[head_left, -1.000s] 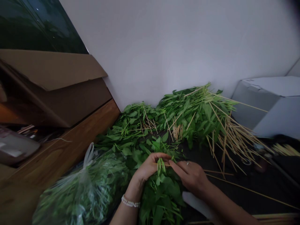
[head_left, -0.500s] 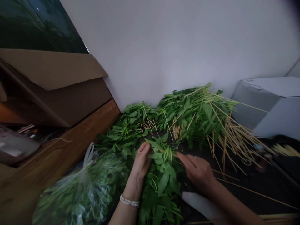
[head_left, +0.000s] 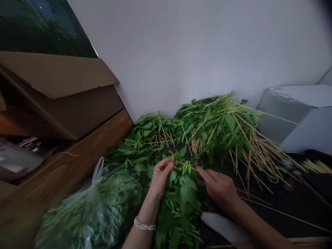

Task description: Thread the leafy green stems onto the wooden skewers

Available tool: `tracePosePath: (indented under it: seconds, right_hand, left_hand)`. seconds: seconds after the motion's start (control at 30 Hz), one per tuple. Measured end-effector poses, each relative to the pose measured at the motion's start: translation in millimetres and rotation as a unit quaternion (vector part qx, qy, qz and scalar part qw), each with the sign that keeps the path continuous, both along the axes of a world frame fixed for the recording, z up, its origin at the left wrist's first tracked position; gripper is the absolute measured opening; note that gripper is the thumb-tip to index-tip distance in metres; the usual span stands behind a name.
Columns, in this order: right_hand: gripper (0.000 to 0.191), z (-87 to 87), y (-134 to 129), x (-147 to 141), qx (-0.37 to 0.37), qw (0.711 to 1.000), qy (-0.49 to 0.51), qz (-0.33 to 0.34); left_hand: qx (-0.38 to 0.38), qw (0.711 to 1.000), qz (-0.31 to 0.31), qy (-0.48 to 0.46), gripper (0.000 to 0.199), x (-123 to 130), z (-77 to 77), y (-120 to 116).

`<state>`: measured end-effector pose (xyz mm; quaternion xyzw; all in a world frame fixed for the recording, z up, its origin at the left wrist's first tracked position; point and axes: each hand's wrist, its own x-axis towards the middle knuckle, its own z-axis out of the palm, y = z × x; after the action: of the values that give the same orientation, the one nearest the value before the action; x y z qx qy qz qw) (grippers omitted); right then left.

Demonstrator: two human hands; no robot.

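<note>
My right hand (head_left: 220, 187) is closed around a thin wooden skewer (head_left: 193, 168) that points left. Several green stems are bunched on the skewer, and their leaves (head_left: 187, 192) hang below it. At the skewer's left end, my left hand (head_left: 162, 174) pinches a short green stem (head_left: 173, 158) between thumb and fingertips. Whether the tip has gone through that stem is too small to tell. A heap of loose leafy greens (head_left: 176, 224) lies below, between my forearms.
Skewered greens (head_left: 215, 121) are piled along the wall, their bare sticks (head_left: 259, 148) fanning out to the right. A clear plastic bag of greens (head_left: 95, 207) sits at left, near a cardboard box (head_left: 85, 110). A white box (head_left: 303, 117) stands at right, with loose skewers (head_left: 285, 214) in front.
My left hand has moved slightly right and up, bringing a stem to the skewer's left end. The leaf over its fingertips has dropped lower. My right hand has barely shifted.
</note>
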<state>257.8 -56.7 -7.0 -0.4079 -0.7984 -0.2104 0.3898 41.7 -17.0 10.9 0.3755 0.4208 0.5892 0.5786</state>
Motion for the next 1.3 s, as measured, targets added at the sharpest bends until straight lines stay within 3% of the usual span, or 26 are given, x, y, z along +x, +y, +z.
tracePosePath:
  seconds: [0.27,1.3]
  right_hand:
    - [0.034,-1.2,-0.2,-0.5,-0.014,1.000,-0.010,-0.008]
    - [0.035,-3.0,-0.6,-1.1,-0.018,1.000,-0.016,-0.015]
  left_hand:
    - [0.025,0.997,-0.026,0.066,0.027,2.0,1.6,-3.7]
    - [0.008,0.997,-0.009,0.072,0.027,0.6,2.5,-1.5]
